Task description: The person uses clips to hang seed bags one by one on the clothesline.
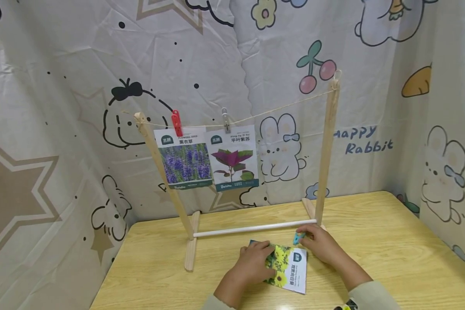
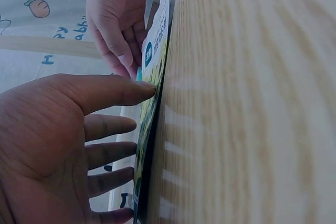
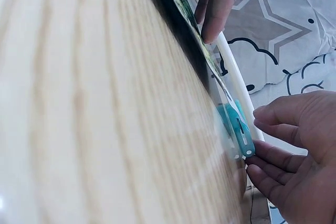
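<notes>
A sunflower seed packet (image 1: 297,269) with yellow blooms lies flat on the table. My left hand (image 1: 255,262) rests over its left part, thumb (image 2: 134,92) and spread, fairly straight fingers touching its printed face. At the packet's upper right corner, my right hand (image 1: 320,243) holds a blue clothespin (image 3: 239,129) between thumb and fingers, low at the tabletop. Above, a lavender seed packet (image 1: 187,161) hangs from a string under a red clothespin (image 1: 176,122), and a purple-leaf packet (image 1: 234,165) hangs beside it under a clear clothespin (image 1: 226,119).
Behind my hands stands a wooden frame with a left post (image 1: 164,176), a taller-looking right post (image 1: 327,155) and a white crossbar (image 1: 255,228). The string (image 1: 284,106) runs between the post tops. A printed curtain (image 1: 201,56) surrounds the wooden table (image 1: 151,267).
</notes>
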A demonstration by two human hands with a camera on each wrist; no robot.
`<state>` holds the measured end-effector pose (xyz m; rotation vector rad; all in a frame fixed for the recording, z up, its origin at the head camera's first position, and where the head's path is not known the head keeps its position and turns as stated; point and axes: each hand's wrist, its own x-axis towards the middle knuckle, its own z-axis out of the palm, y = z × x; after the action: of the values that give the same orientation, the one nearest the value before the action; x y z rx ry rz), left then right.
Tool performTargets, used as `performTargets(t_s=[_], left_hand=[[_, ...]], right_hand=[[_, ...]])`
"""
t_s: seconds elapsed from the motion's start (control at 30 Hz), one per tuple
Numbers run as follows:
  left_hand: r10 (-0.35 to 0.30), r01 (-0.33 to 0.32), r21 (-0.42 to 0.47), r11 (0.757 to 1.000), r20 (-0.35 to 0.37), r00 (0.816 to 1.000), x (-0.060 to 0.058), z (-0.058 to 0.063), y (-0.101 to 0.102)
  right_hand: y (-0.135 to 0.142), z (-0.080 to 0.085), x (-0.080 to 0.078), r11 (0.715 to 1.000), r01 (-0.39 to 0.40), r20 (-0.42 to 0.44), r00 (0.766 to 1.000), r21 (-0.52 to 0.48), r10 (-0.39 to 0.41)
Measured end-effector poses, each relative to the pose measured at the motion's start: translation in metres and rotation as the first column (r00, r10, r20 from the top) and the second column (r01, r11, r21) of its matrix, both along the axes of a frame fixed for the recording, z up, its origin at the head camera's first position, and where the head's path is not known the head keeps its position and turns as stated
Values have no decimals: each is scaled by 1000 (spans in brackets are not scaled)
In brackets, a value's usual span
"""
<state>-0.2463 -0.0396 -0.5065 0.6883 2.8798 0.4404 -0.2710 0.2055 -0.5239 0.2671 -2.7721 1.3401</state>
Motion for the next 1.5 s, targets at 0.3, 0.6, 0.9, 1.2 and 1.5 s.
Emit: performTargets(t_s=[0.3,0.6,0.9,1.2,1.5], left_hand=[[12,-12,37,999,-8,1000,2,-1,-2],[75,-77,65,995,23,997,3,5,-4],[132,-135,112,985,34,991,1,5,-8],[124,-152,224,963,132,983,-2,5,-14],[115,-176,285,942,219,969,-5,1,-16]], right_hand=[[0,0,2,1000,3,19,1000,-23,-3],[-1,-3,-1,1000,4,-26,1000,4,-4],[-1,-2,0,996,19,-62,998,84,-14],[0,-4,-1,993,13,-41,999,121,-9],[0,-3,1,991,20,-41,999,131,-15]])
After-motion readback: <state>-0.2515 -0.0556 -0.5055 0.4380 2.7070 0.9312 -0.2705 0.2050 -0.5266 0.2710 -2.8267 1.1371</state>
